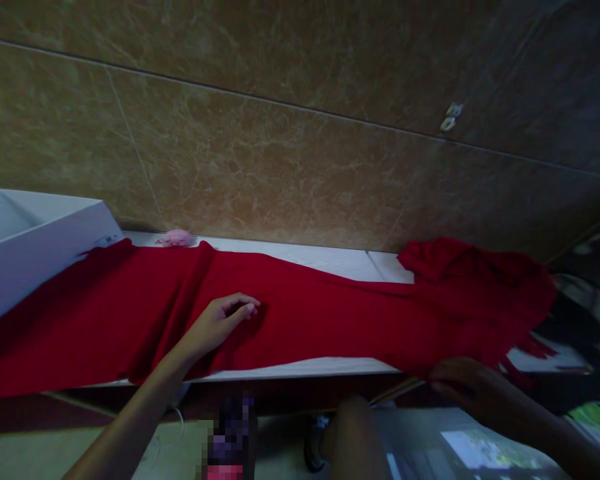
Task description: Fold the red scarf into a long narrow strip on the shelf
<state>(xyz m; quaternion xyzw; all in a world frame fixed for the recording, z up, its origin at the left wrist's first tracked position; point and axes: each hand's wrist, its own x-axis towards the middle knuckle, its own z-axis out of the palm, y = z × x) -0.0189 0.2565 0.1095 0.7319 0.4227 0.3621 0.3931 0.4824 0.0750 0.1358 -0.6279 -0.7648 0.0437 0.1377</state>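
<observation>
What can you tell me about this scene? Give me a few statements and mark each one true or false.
The left hand rests on the red cloth: true.
The right hand holds the pink soft toy: false, the toy lies on the white surface beyond the cloth, away from both hands.
The red cloth lies smooth along its whole length: false, it is bunched up at its right end.
A brown marble-patterned tile wall rises behind the white surface: true.
</observation>
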